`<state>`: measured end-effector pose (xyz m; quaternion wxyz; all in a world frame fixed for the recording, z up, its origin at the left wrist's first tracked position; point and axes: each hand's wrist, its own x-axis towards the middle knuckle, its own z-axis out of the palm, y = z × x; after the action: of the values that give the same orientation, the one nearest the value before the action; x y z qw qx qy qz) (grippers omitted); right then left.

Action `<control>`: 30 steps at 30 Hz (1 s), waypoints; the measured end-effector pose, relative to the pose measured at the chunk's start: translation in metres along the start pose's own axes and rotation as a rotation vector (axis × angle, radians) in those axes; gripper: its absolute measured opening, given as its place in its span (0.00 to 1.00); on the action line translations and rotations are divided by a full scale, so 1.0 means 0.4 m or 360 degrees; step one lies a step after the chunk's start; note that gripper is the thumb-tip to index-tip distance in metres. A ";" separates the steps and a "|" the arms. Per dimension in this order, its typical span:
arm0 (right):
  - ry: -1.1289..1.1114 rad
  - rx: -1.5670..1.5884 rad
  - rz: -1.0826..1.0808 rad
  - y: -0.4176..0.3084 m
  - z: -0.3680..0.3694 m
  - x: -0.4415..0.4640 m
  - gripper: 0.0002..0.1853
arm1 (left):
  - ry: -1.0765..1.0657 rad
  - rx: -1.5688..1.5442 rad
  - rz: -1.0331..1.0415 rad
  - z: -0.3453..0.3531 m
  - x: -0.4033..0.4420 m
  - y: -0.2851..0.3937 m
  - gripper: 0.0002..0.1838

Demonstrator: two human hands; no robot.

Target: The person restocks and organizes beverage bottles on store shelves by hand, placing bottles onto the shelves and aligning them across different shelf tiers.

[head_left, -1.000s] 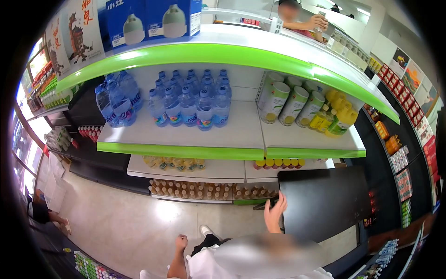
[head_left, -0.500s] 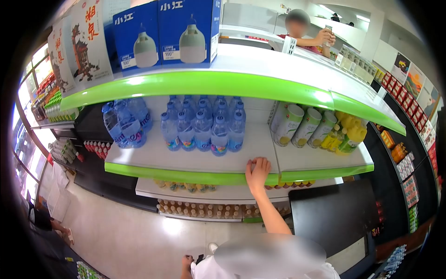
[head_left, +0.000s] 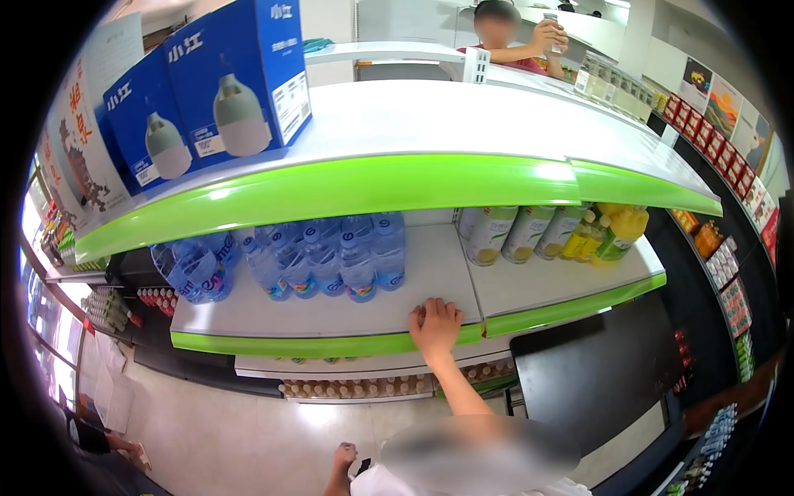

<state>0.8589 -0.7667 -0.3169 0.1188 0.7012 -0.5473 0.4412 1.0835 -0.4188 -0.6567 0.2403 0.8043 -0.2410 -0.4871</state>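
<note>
My right hand [head_left: 437, 329] rests at the front of the white middle shelf [head_left: 322, 324], over its green edge strip [head_left: 368, 341]. Its fingers lie slightly bent and apart on the surface, with nothing held. Left of it stand blue-capped water bottles [head_left: 360, 269] in a group, beside a wrapped pack of water bottles [head_left: 194, 269]. To its right are white-and-green cans [head_left: 494, 236] and yellow bottles [head_left: 622, 236]. My left hand [head_left: 346, 453] hangs low beside my body, its fingers loosely curled; no object shows in it.
Overhead, the top shelf [head_left: 430, 124] with a green front holds blue light-bulb boxes [head_left: 236, 99]. Behind it, another person [head_left: 504, 41] raises a small jar [head_left: 552, 37]. A black tabletop [head_left: 591, 372] stands at right. Lower shelves hold bottles [head_left: 356, 388].
My view has shifted, so the top shelf covers more of the bottles. My right hand stays on the shelf edge, its fingers a little more spread. My left hand has swung slightly.
</note>
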 end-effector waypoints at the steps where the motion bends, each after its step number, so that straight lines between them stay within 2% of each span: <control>1: -0.0010 0.0004 -0.0004 0.001 0.001 0.000 0.09 | -0.0025 0.0004 0.0043 0.011 0.023 0.038 0.18; 5: -0.0003 0.0064 -0.0015 0.000 0.006 -0.004 0.09 | -0.0081 0.0157 0.0261 0.080 0.112 0.124 0.17; 8: -0.0107 0.0026 -0.0014 0.001 0.010 -0.002 0.09 | -0.0132 0.0256 0.0162 0.119 0.060 0.215 0.19; 9: -0.0159 0.0105 -0.0103 0.004 0.013 -0.003 0.09 | -0.0144 0.0351 0.0227 0.129 0.038 0.231 0.19; 11: -0.0089 -0.0006 -0.0057 0.006 0.022 -0.011 0.09 | -0.0172 0.0402 0.0277 0.149 -0.006 0.222 0.20; 12: -0.0136 0.0093 -0.0154 -0.004 0.025 -0.008 0.09 | -0.0164 0.0445 0.0279 0.150 -0.028 0.209 0.21; 15: -0.0186 -0.0120 -0.0062 -0.012 -0.001 -0.010 0.11 | 0.0014 0.0319 0.0241 0.147 -0.101 0.096 0.21; 16: -0.0189 -0.0134 -0.0063 -0.012 0.001 -0.008 0.12 | 0.0071 0.0304 0.0099 0.128 -0.156 0.074 0.22; 22: -0.0248 -0.0126 -0.0122 0.011 0.016 -0.018 0.17 | 0.0398 0.0393 -0.0357 0.053 -0.353 -0.316 0.24; 24: -0.0170 -0.0136 -0.0102 0.045 0.056 -0.017 0.20 | 0.0549 0.0256 -0.0511 0.046 -0.437 -0.389 0.24; 26: -0.0084 0.0165 -0.0068 0.060 0.065 -0.024 0.20 | 0.0717 0.0029 -0.0611 0.045 -0.537 -0.461 0.23; 28: 0.0060 0.0510 -0.0206 0.098 0.104 -0.029 0.17 | 0.0872 -0.0004 -0.0725 0.068 -0.613 -0.531 0.22; 30: 0.0068 0.0504 -0.0274 0.124 0.101 -0.058 0.20 | 0.0925 -0.0126 -0.0785 0.127 -0.632 -0.635 0.22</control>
<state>0.8352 -0.7961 -0.3733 0.0559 0.7458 -0.4063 0.5249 0.9734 -0.0740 -0.6666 0.2049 0.9328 0.0571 -0.2908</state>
